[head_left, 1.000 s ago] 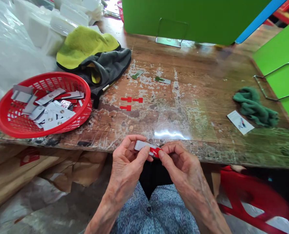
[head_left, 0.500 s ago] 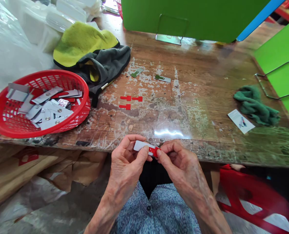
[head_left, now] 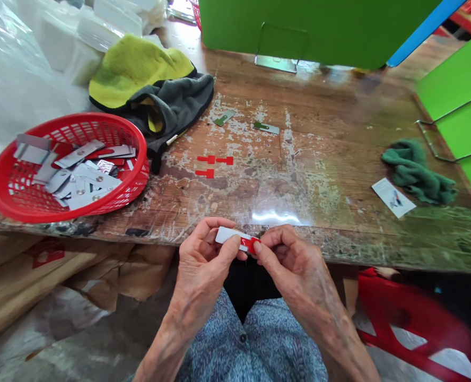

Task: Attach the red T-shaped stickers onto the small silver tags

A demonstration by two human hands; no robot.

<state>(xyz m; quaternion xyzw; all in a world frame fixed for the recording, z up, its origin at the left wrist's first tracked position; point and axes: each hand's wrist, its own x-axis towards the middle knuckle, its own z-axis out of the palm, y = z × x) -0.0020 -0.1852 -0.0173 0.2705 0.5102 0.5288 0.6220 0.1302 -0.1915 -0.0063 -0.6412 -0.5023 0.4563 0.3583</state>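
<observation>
Both hands meet at the near edge of the desk [head_left: 339, 159]. The left hand [head_left: 203, 260] has a narrow grip on a white strip [head_left: 228, 235]. The right hand [head_left: 295, 265] pinches the strip's red tab [head_left: 252, 244].

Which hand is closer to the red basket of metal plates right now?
Left. The left hand lies to the lower right of the red basket, pinching the white-and-red strip; the right hand pinches the strip's red end, farther from the basket.
</observation>
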